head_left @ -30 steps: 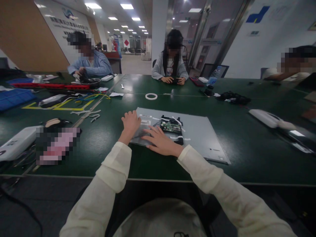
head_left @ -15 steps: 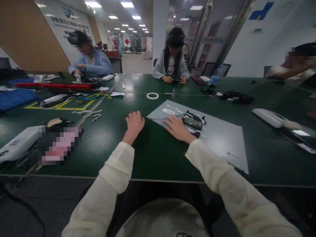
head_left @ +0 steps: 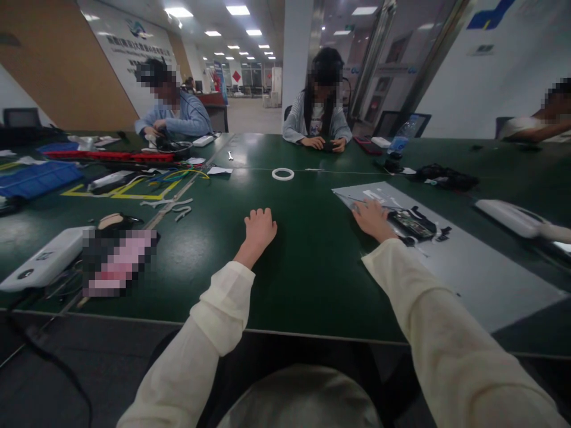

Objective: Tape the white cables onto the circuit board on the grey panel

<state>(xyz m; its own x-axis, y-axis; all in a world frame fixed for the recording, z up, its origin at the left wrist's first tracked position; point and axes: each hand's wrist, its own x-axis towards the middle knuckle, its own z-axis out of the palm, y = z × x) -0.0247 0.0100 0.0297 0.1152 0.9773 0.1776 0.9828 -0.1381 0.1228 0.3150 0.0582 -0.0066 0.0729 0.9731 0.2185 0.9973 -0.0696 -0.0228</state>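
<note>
A flat grey panel [head_left: 468, 273] lies on the green table to the right, with a circuit board [head_left: 411, 224] and thin cables fixed on it. My right hand [head_left: 373, 219] is spread over the panel's left part, fingers outstretched, beside the board and touching the panel or its cables; which, I cannot tell. My left hand [head_left: 259, 230] is on or just above the table, left of the panel and apart from it. Its fingers are curled into a loose fist, tips hidden, and no object shows in it.
A white tape ring [head_left: 282, 174] lies beyond my left hand. To the left are a white device [head_left: 49, 255], a pink item [head_left: 120, 261], wires and a blue tray [head_left: 44, 177]. A white device [head_left: 508, 217] and water bottle [head_left: 402, 135] are at right. Several people sit around the table.
The panel has moved right and turned, its far end now farther right, with my right hand on it. My left hand has shifted slightly right, its fingers more curled. The view has turned a little left.
</note>
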